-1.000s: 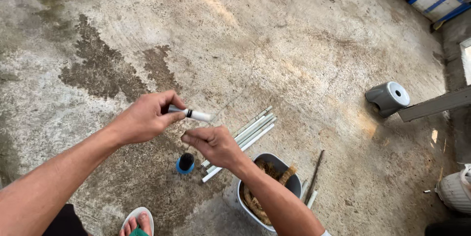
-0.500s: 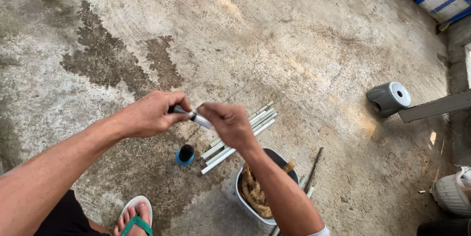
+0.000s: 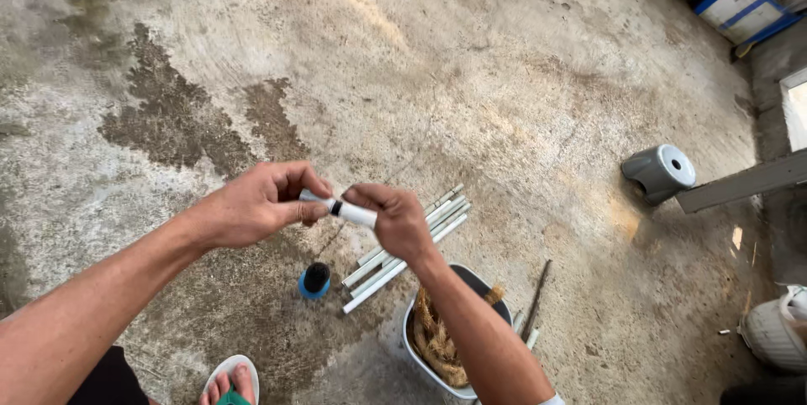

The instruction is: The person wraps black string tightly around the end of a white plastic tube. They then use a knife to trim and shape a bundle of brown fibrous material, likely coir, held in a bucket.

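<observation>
The left hand (image 3: 256,203) and the right hand (image 3: 395,218) each pinch one end of a short white plastic pipe piece with a black ring (image 3: 343,210), holding it steady above the grey concrete floor (image 3: 504,77).

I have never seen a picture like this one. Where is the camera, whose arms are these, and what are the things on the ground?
The camera sits on a person's head and looks down, so the two bare arms are that person's own. The left hand and the right hand together hold a short white tube with a dark band, each at one end. Below them is a rough concrete floor with dark patches. On it lie a bundle of white pipes, a small blue and black cap, and a basin with brown fibre inside. A grey stool lies on its side to the right. A sandalled foot shows below.
</observation>
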